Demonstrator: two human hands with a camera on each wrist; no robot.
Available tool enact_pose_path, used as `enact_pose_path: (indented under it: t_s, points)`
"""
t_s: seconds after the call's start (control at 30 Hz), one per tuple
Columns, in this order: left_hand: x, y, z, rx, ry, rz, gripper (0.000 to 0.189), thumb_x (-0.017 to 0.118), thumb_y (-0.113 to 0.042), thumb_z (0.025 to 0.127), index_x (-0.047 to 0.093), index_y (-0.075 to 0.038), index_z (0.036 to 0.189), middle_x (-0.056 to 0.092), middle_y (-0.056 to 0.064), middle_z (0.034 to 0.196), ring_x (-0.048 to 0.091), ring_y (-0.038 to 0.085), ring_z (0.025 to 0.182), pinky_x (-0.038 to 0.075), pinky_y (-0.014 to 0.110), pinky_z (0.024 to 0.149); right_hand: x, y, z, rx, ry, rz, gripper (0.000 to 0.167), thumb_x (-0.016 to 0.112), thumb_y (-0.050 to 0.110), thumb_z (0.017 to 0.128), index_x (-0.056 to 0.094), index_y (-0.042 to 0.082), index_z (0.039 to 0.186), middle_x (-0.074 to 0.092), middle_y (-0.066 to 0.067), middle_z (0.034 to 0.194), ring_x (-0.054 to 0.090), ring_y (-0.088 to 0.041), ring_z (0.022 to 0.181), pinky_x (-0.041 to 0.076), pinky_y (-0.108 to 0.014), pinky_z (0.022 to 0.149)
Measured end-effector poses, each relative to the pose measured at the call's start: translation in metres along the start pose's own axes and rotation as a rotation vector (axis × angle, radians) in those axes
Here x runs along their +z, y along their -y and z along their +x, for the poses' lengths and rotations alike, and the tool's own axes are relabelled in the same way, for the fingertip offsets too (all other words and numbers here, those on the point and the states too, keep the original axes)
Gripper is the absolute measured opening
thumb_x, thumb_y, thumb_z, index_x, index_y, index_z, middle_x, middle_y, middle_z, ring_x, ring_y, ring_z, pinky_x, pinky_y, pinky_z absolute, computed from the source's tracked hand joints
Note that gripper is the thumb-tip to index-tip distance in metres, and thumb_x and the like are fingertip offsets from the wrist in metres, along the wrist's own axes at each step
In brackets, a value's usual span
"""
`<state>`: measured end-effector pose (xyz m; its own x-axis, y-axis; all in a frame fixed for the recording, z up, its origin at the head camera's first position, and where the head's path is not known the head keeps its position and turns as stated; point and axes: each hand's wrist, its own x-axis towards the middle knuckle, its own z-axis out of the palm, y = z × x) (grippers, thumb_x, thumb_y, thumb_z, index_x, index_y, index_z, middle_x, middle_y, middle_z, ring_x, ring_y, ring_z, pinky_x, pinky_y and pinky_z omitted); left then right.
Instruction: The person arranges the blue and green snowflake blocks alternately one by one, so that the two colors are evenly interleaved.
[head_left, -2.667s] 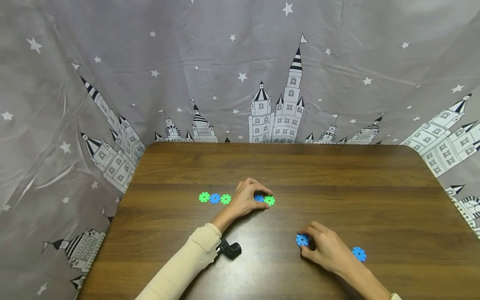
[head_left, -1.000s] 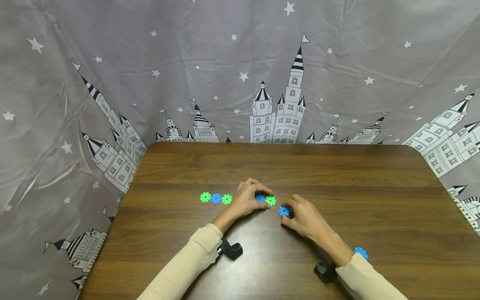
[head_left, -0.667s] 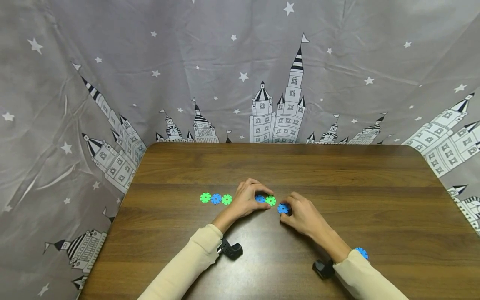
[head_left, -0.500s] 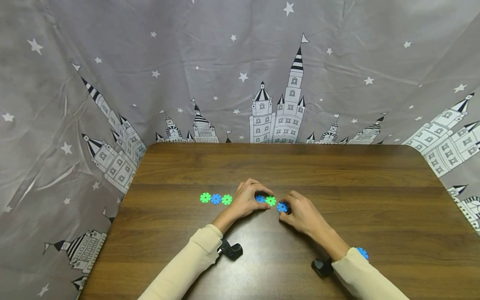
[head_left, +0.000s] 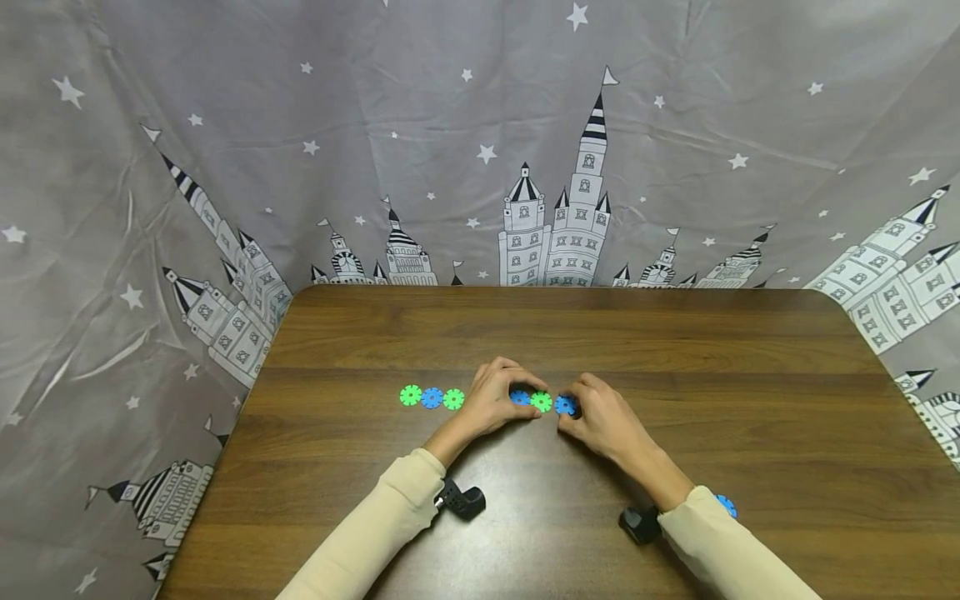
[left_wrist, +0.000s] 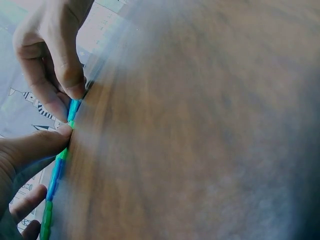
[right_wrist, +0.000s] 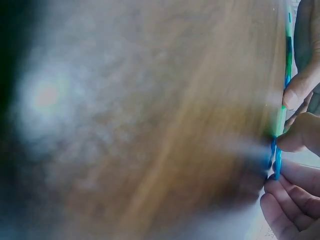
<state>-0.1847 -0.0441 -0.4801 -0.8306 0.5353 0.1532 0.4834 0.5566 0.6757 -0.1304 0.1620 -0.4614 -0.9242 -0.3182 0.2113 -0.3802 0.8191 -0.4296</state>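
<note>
Notched plastic discs lie in a row across the wooden table. At the row's right end my left hand (head_left: 491, 402) holds a green disc (head_left: 542, 397) by its edges between thumb and finger, arching over a blue disc (head_left: 519, 398). Just to the right, my right hand (head_left: 606, 421) pinches another blue disc (head_left: 565, 407), which nearly meets the green one; whether their notches interlock cannot be told. The right wrist view shows this blue disc (right_wrist: 278, 162) edge-on between thumb and fingers. Part of the row is hidden beneath my left hand.
Leftward the row shows a green disc (head_left: 410, 395), a blue disc (head_left: 432, 398) and a second green disc (head_left: 453, 400). One loose blue disc (head_left: 727, 505) is partly covered by my right sleeve (head_left: 720, 533). A grey castle-print curtain (head_left: 420, 108) hangs behind the table (head_left: 675, 333).
My right hand has carried the blue disc left and farther up the table, to the green disc's right side, level with the row. My left hand stays in place, holding the green disc.
</note>
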Motion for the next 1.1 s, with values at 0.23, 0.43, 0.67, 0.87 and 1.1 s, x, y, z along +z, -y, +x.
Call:
enact_pose_path:
  t_s: [0.23,0.43,0.67,0.87,1.1]
  points:
    - [0.0006,0.0003,0.0001,0.001,-0.002,-0.001,0.035,0.088,-0.028,0.071,0.077,-0.023,0.104,0.071,-0.007,0.105,0.05,0.015,0.108,0.032,0.041,0.098,0.0001,-0.0005,0.0024,-0.003,0.004,-0.027,0.032,0.076,0.015,0.075,0.073,-0.002,0.102,0.063,-0.008,0.096,0.06,-0.021,0.084,0.053,-0.039,0.074]
    - [0.0006,-0.0003,-0.0002,-0.007,-0.001,-0.006,0.036,0.089,-0.028,0.071,0.077,-0.023,0.104,0.071,-0.006,0.105,0.05,0.015,0.108,0.032,0.041,0.098,-0.0002,0.0001,0.0037,-0.009,0.021,-0.042,0.033,0.075,0.014,0.077,0.073,-0.002,0.106,0.063,-0.008,0.098,0.06,-0.022,0.087,0.053,-0.04,0.077]
    - [0.0006,0.0001,0.0005,-0.01,0.0,-0.009,0.036,0.088,-0.027,0.071,0.077,-0.023,0.105,0.07,-0.006,0.105,0.05,0.015,0.108,0.032,0.041,0.098,0.0001,-0.0003,0.0039,-0.01,0.024,-0.035,0.034,0.074,0.014,0.078,0.072,-0.003,0.107,0.063,-0.008,0.099,0.06,-0.022,0.087,0.053,-0.04,0.076]
    - [0.0,-0.0001,0.0001,-0.007,-0.002,-0.005,0.036,0.088,-0.028,0.071,0.077,-0.023,0.105,0.07,-0.005,0.106,0.05,0.016,0.108,0.032,0.041,0.098,0.0008,-0.0002,0.0046,0.005,0.035,-0.033,0.035,0.074,0.015,0.078,0.072,-0.003,0.108,0.063,-0.008,0.099,0.06,-0.021,0.087,0.052,-0.04,0.076]
    - [0.0,-0.0008,-0.0001,-0.011,0.001,-0.013,0.036,0.088,-0.027,0.071,0.077,-0.022,0.105,0.07,-0.005,0.107,0.05,0.016,0.109,0.032,0.041,0.099,0.0011,0.0006,0.0047,0.012,0.034,-0.021,0.033,0.074,0.014,0.078,0.072,-0.002,0.108,0.063,-0.008,0.1,0.06,-0.021,0.088,0.052,-0.039,0.077]
